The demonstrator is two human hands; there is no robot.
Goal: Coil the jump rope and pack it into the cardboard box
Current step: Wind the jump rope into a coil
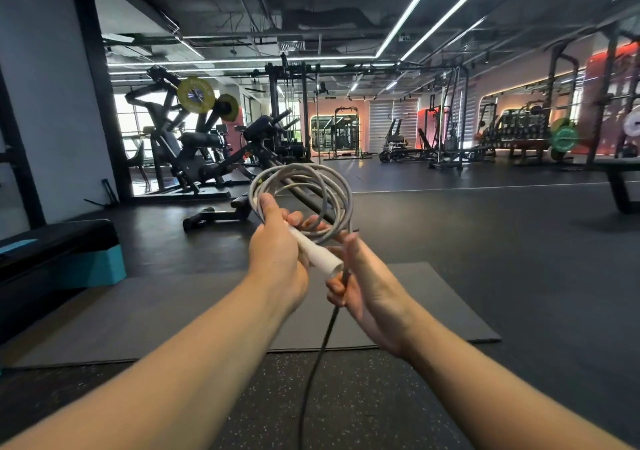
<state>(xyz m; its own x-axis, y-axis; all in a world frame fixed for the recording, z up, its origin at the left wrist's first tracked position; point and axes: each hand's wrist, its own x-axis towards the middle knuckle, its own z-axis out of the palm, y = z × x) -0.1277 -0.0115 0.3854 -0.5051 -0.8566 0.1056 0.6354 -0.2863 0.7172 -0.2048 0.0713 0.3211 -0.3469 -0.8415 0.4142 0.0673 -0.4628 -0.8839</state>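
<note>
One jump rope (313,190) is in view, with one white handle (317,250) showing and two hands (277,255) (367,287) on it. Below it lies one floor mat (433,304). Left of the mat stands one step platform (59,252); two yellow weight plates (194,92) (228,107) hang beyond it.

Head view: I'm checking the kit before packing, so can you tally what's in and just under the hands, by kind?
Hands: 2, left hand and right hand, both holding the rope
Jump rope: 1, partly coiled
White handle: 1 showing
Floor mat: 1
Total: 5
</note>
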